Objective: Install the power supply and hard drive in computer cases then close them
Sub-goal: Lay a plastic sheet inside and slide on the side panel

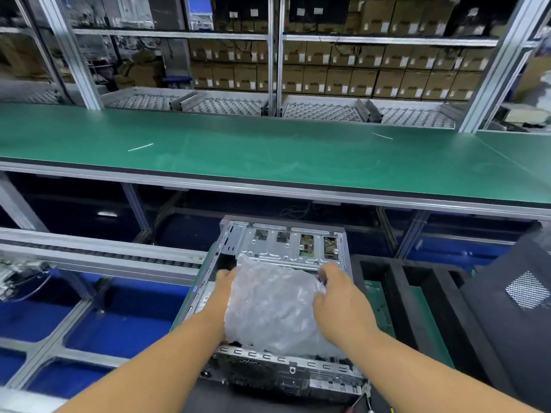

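Open computer case (286,293): lying on its side below the near edge of the green workbench (268,150), open face up, rear panel toward the person, drive cage at the far end. Bubble-wrap bundle (268,305): translucent, sits in or just above the case's open middle, its long axis running from the rear panel toward the drive cage; what it contains cannot be told through the wrap, though a power supply or drive seems likely. Left hand (225,283): at the bundle's left edge, fingers curled onto the wrap and partly hidden behind it, forearm reaching in from the case's near-left corner. Right hand (337,290): on the bundle's right upper corner, fingers bent and pinching the wrap, thumb against its side, forearm coming in from the case's near-right corner. Both hands lie equally near; the bundle sits between them, so the coming move, judged as lifting or lowering it relative to the case, turns on a two-sided grip. Black side panel (521,317): leaning right of the case, off it. Black foam tray (417,293): between case and panel. The case remains unclosed.
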`<state>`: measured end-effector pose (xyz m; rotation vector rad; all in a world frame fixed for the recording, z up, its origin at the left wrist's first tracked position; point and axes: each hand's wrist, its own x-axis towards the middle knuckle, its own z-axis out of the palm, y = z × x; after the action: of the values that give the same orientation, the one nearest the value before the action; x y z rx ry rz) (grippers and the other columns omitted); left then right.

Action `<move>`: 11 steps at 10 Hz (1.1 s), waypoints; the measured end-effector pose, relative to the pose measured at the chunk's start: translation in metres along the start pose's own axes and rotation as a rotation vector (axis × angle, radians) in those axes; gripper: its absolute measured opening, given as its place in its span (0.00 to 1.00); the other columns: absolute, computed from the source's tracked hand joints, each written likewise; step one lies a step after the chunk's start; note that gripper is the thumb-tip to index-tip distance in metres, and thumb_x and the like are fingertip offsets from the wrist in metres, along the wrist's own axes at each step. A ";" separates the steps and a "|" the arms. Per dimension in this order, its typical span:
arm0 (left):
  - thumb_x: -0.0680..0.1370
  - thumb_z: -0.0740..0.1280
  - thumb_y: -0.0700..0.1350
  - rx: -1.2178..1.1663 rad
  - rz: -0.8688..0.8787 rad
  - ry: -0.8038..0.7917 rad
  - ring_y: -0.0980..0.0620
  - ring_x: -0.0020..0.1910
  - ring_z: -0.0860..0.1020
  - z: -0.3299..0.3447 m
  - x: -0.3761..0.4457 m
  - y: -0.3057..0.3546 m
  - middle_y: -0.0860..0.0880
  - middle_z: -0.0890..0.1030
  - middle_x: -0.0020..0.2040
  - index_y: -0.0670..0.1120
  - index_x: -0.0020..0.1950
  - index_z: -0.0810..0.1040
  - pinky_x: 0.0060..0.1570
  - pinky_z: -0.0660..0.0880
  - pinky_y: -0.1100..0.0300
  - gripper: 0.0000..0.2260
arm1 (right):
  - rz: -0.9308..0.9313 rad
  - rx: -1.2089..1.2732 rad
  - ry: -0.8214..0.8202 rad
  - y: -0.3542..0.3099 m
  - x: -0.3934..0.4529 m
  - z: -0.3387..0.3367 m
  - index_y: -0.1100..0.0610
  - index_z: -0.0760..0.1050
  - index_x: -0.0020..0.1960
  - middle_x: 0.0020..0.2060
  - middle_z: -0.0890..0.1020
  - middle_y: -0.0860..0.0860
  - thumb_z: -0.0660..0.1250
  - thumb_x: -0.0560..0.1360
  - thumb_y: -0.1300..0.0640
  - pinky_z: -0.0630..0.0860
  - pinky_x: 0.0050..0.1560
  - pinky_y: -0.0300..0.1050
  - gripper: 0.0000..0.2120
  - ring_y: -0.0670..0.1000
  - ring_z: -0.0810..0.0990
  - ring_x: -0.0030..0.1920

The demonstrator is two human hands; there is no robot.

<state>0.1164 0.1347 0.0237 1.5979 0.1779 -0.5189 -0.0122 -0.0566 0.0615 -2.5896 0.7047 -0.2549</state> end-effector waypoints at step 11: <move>0.75 0.62 0.58 1.806 0.429 -0.593 0.37 0.78 0.54 0.051 0.021 -0.013 0.44 0.58 0.80 0.71 0.78 0.49 0.76 0.49 0.34 0.35 | -0.023 -0.187 -0.637 0.010 -0.012 0.047 0.48 0.47 0.84 0.83 0.50 0.52 0.58 0.78 0.49 0.47 0.79 0.57 0.37 0.60 0.46 0.81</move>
<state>0.1178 0.0819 0.0022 2.9141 -1.4455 -0.8327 -0.0131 -0.0407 0.0142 -2.6186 0.4743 0.6329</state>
